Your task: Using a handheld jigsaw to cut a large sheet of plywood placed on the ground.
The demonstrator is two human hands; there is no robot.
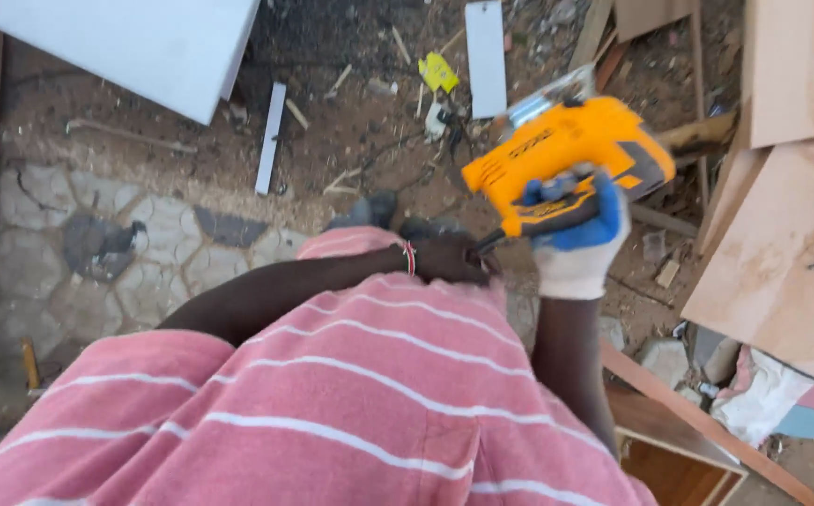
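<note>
My right hand (577, 239), in a white glove with blue fingers, is clamped around the handle of an orange power tool (564, 161) with black trim. Its body runs low-left to upper-right, metal front end up-right, held above the littered ground. My bare left hand (449, 260) pinches its black cord (489, 242) just below.

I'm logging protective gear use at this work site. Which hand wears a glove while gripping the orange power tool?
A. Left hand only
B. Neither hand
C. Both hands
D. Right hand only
D: the right hand wears a white and blue glove and grips the orange power tool; the left hand, by the tool's cord end, is bare.
</note>
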